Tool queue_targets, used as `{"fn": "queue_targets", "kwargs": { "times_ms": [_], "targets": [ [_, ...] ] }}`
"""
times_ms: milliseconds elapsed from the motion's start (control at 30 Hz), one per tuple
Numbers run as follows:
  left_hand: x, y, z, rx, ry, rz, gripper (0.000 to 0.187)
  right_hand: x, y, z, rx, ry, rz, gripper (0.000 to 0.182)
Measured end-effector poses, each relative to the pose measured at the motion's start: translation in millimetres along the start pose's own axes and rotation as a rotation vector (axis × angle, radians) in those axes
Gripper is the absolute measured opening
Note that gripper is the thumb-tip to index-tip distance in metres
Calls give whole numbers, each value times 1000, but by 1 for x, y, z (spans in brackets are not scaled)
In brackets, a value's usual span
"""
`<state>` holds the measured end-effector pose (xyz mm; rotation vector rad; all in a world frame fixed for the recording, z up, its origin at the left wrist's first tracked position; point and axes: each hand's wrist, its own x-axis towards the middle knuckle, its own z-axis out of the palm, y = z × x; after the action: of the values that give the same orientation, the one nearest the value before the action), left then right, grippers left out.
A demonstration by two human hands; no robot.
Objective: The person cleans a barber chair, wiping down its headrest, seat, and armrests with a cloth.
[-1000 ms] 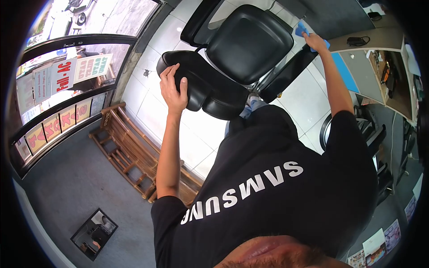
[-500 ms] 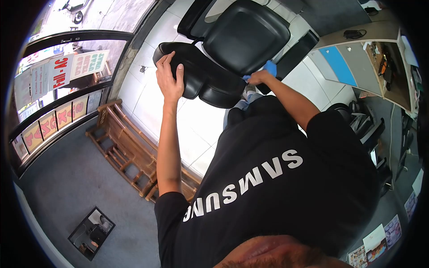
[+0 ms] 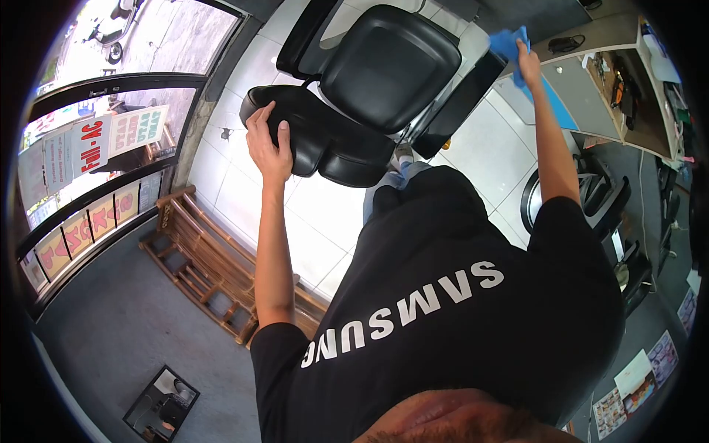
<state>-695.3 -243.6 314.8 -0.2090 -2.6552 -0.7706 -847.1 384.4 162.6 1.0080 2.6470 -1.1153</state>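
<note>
1. We see the right hand [image 3: 529, 65] at full reach over the far armrest [image 3: 458, 103] of the black chair [image 3: 388, 70], closed on a blue cloth [image 3: 509, 43]. Half a second ago this hand and cloth lay low, at the near edge of the seat; a second ago they were up by the same armrest. The cloth has thus gone down the chair and back out, which we read as a wiping stroke repeated along that side.

2. The left hand [image 3: 267, 148] has kept its place: fingers wrapped over the edge of the headrest cushion [image 3: 314, 136], thumb on top, steadying the chair while the other arm travels.

3. The blue cloth now sits just past the armrest's outer end, close to the edge of the tabletop [image 3: 591, 44]. A dark charger or cable [image 3: 565, 44] lies on that tabletop near the cloth; whether they touch we cannot tell.

4. Room to move: white tiled floor [image 3: 480, 155] lies open to the right of the chair beneath the extended arm, and more of it between the chair and the wooden bench [image 3: 214, 266] on the left. The glass shopfront [image 3: 96, 148] stands well apart from both hands. The tightest margin is at the tabletop edge beside the right hand.
</note>
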Motion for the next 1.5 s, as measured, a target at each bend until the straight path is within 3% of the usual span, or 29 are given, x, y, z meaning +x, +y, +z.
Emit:
{"fn": "queue_targets", "kwargs": {
  "times_ms": [100, 200, 267, 333, 400, 433, 467, 567, 667, 700, 833, 967, 1067, 1267, 1367, 1467, 1500],
  "targets": [
    [0, 1, 0, -7, -3, -11, 40, 53, 39, 33, -158, -94, -110, 78],
    [1, 3, -2, 27, -10, 15, 38, 25, 92, 132, -317, 244, -596, 70],
    [2, 2, -1, 39, -5, 28, 38, -60, 82, 159, -203, 371, -607, 59],
    [5, 2, -1, 36, -13, 18, 38, -146, 86, 182, -280, 299, -820, 62],
    [0, 2, -1, 23, -13, 9, 38, -234, 83, 190, -218, 22, -859, 57],
    [0, 0, 0, 11, -6, 13, 38, -266, 88, 189, -265, -128, -984, 53],
    [1, -2, 1, -3, 6, 24, 39, -282, 93, 189, -310, -274, -1107, 49],
    [1, -7, 3, -25, 7, 23, 38, -276, 93, 183, -162, -644, -1072, 44],
    [1, -7, 2, -6, 10, 46, 38, -289, 51, 155, -343, -1112, -294, 49],
    [1, -6, 1, 5, 13, 53, 38, -299, 87, 177, -33, -922, -398, 59],
    [-1, -3, 0, 4, 36, 65, 35, -305, 145, 211, 33, -979, -8, 62],
    [-3, -6, 2, -28, 68, 64, 34, -294, 173, 189, 486, -688, 369, 63],
    [-1, -12, 5, -40, 82, 67, 35, -293, 168, 149, 594, -588, 504, 59],
    [-1, -10, 3, 22, 13, 65, 40, -273, 166, 147, 948, -485, 706, 64],
    [0, -6, 0, 59, -25, 41, 44, -245, 171, 208, 957, -517, 752, 70],
    [2, -8, 3, 22, -64, -51, 49, -239, 143, 261, 1222, -667, 907, 80],
    [4, -17, 7, -43, -59, -99, 49, -253, 103, 245, 1135, -515, 1025, 82]
  ]
}}
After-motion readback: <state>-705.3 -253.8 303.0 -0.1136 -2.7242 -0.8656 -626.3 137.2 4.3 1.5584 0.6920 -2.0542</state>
